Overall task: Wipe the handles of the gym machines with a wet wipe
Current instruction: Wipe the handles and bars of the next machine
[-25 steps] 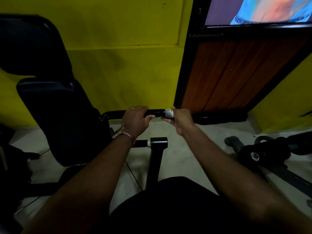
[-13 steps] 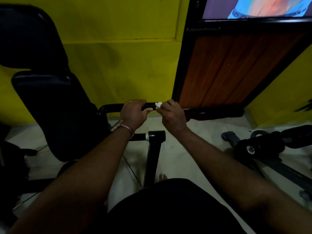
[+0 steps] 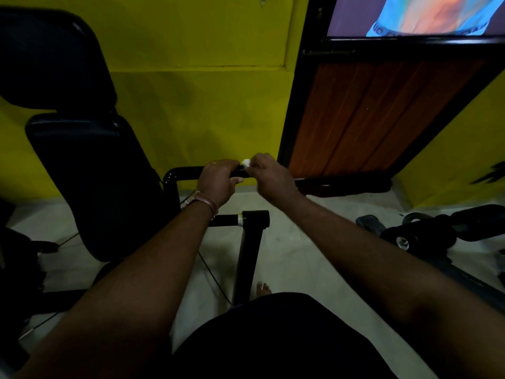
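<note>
Two bare hands meet at a black handle bar low in front of a yellow wall. The left hand (image 3: 218,179), with a strap at its wrist, is curled over the handle (image 3: 188,172) and grips it. The right hand (image 3: 269,175) pinches a small bunched white wet wipe (image 3: 246,162) in its fingertips, holding it against the top of the bar just beside the left hand's knuckles. A second ago the right hand was out at the bar's silver-capped free end; it has since slid inward along the bar until the two hands nearly touch, now covering that end. This suggests the outer stretch of this handle has been wiped, while the part under the left hand's grip is probably not yet done. The handle lies level, its long axis running left to right across the view, bending downward at its left end into the machine frame. Beyond the hands, a black padded seat back (image 3: 90,181) stands to the left, and a second, shorter black bar (image 3: 240,218) sits below.
</note>
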### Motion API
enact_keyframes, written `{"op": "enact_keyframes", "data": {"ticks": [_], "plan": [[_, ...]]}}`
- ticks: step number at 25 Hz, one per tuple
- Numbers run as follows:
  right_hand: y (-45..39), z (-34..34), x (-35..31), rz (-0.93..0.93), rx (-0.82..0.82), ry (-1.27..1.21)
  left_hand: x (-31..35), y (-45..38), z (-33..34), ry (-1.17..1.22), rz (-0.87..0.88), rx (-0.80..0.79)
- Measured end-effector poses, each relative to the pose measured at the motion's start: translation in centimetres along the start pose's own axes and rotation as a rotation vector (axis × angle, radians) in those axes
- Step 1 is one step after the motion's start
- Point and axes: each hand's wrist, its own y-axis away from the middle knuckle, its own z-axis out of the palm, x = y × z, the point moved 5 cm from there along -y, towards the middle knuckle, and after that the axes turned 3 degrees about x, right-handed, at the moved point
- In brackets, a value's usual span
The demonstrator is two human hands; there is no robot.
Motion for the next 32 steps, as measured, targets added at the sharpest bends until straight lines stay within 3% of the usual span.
{"op": "enact_keyframes", "data": {"ticks": [2,5,7,10,12,15,17,18,20,21,23,26,29,32], "plan": [[1.1,-1.8,2.9,0.085,0.037,-0.021,0.1,-0.1,0.0,-0.001,-0.018,0.012],[0.3,-2.5,4.9,0.367,0.052,-0.145,0.0,-0.1,0.1,-0.022,-0.031,0.028],[-0.4,-1.2,6.5,0.701,0.004,-0.407,0.3,0.0,0.0,-0.026,-0.022,0.031],[1.5,1.6,7.0,1.335,-0.094,-1.003,0.1,0.1,0.0,-0.028,-0.026,0.038],[2.8,2.2,5.5,1.503,0.023,-1.287,0.2,0.2,0.1,-0.031,-0.024,0.038],[5.0,2.9,3.7,1.693,0.364,-1.55,0.1,0.2,0.2,-0.036,-0.026,0.042],[5.8,2.4,3.0,1.612,0.416,-1.392,0.2,0.1,0.2,-0.038,-0.027,0.043],[5.5,1.3,2.9,1.445,0.36,-1.049,0.2,0.1,0.2,-0.037,-0.032,0.043],[2.9,-2.0,1.7,0.835,0.318,-0.369,0.3,0.1,0.2,-0.044,-0.041,0.035],[1.4,-3.0,0.6,0.572,0.306,-0.162,0.3,0.1,0.1,-0.05,-0.039,0.029],[-0.2,-2.7,0.2,0.335,0.222,0.048,0.5,0.1,-0.1,-0.054,-0.035,0.02],[0.5,0.2,0.7,0.181,0.023,0.053,0.5,0.0,-0.3,-0.016,-0.063,-0.004],[2.3,-0.9,2.8,0.031,0.031,-0.036,0.6,0.0,-0.3,-0.005,-0.073,-0.02],[1.8,-1.8,3.0,0.119,0.096,-0.11,0.5,0.0,-0.2,-0.017,-0.082,-0.007]]}}
